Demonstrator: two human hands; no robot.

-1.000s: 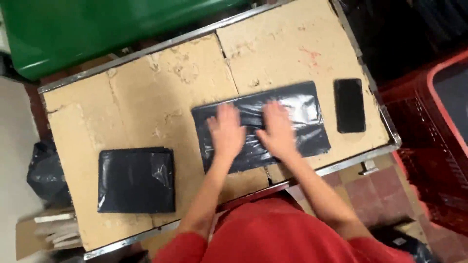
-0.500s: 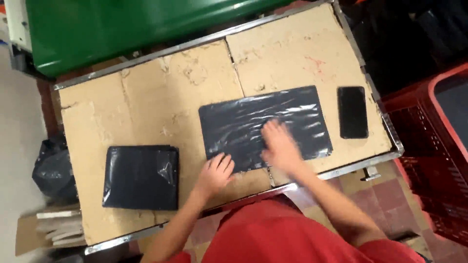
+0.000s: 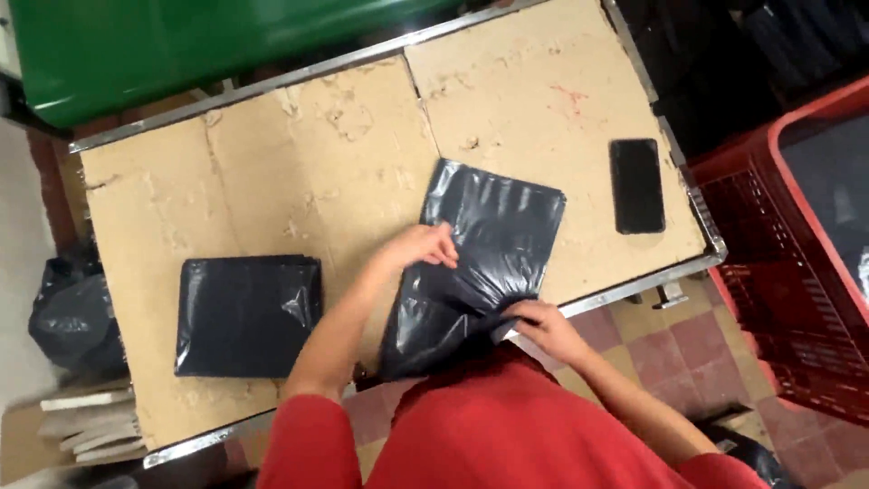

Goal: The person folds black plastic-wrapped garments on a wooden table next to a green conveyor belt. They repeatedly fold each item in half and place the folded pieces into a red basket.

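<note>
Both hands grip one black plastic bag (image 3: 484,258) in the head view: the left hand (image 3: 421,246) pinches its left edge, while the right hand (image 3: 541,323) grasps the lower corner (just over the counter's metal rim). That bag lies tilted on the cardboard-topped counter (image 3: 308,172), its near end hanging off. A folded stack of black bags (image 3: 246,314) sits to the left, a dark phone (image 3: 637,185) to the right.
</note>
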